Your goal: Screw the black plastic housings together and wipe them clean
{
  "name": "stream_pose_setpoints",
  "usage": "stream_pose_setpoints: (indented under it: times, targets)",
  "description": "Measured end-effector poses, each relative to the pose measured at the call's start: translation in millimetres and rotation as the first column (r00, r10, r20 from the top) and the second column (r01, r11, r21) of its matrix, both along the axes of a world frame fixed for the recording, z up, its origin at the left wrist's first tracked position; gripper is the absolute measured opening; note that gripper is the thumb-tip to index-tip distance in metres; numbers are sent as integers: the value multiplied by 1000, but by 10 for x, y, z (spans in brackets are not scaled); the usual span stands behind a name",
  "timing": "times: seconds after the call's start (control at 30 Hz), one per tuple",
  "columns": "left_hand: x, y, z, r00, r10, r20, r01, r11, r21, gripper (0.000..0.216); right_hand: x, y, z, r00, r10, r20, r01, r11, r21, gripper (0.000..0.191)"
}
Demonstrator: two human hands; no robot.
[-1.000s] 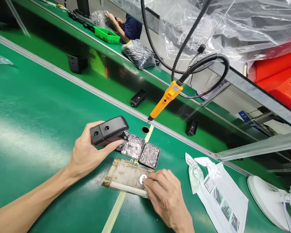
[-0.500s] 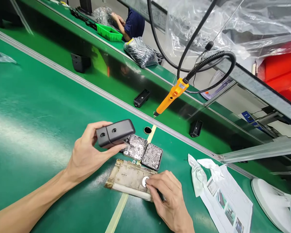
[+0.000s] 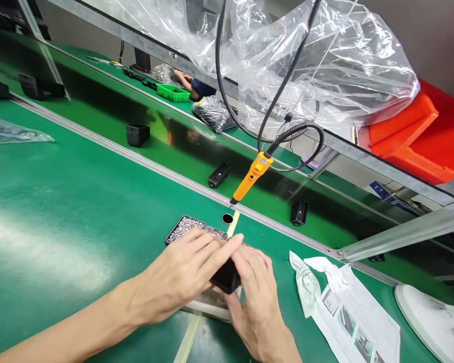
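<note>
Hands meeting over a black plastic housing point(image 3: 227, 278), head view. The left hand point(image 3: 185, 272) lies across the top of the housing. Its fingers point(image 3: 219, 249) are closed down over it, with the index stretched along the far edge, and the hold looks firm. The right hand point(image 3: 255, 297) comes in from the near side, with its fingers point(image 3: 249, 260) curled against the housing's end. Whether they also pinch some small part cannot be told, since the contact is hidden.

The housing sits low over a worn pad point(image 3: 206, 308) on the table point(image 3: 60, 217). It is just in front of a tray point(image 3: 183, 228) of small silver fasteners, which the left hand partly covers. A yellow screwdriver point(image 3: 250, 176) hangs on its cable beyond, its tip near a round hole point(image 3: 227, 218) in the table. A white bag point(image 3: 344, 302) lies to the right, well apart.

The work in hand appears to be close fingertip work at the housing's near end. It is probably best done with the left hand as a steady clamp and the housing flat on the pad. The right fingers should act square to the housing's face, and both wrists should be held clear of the tray so that no fasteners scatter.
</note>
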State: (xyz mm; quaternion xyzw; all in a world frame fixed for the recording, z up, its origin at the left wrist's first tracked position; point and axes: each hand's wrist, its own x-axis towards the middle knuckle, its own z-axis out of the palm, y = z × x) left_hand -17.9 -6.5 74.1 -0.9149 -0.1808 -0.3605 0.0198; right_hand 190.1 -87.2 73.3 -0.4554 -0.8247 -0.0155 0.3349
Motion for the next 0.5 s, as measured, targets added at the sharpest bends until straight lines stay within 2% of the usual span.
stream_pose_setpoints:
  times: [0.07, 0.13, 0.2, 0.33, 0.43, 0.5]
  targets:
    - [38, -24, 33, 998, -32, 57, 37, 995, -93, 72, 37, 7, 21, 986, 3, -165, -14, 998, -60, 62]
    - [14, -11, 1, 995, -14, 96, 37, 967, -251, 72, 123, -24, -30, 923, -75, -377, 30, 992, -123, 57]
    - [-41, 9, -79, 997, -14, 80, 45, 916, -398, 68, 233, -94, -149, 846, -169, -505, 56, 971, -231, 56]
    - [-99, -8, -279, 996, -73, 42, 84, 841, -535, 62, 407, -287, -481, 787, -275, -552, 20, 906, -423, 60]
    - [-82, -48, -383, 994, -112, 20, 103, 819, -565, 59, 442, -394, -653, 789, -320, -525, 53, 886, -461, 60]
    - [-84, -67, -430, 992, -125, 14, 111, 814, -570, 57, 436, -426, -691, 818, -306, -488, 69, 893, -444, 58]
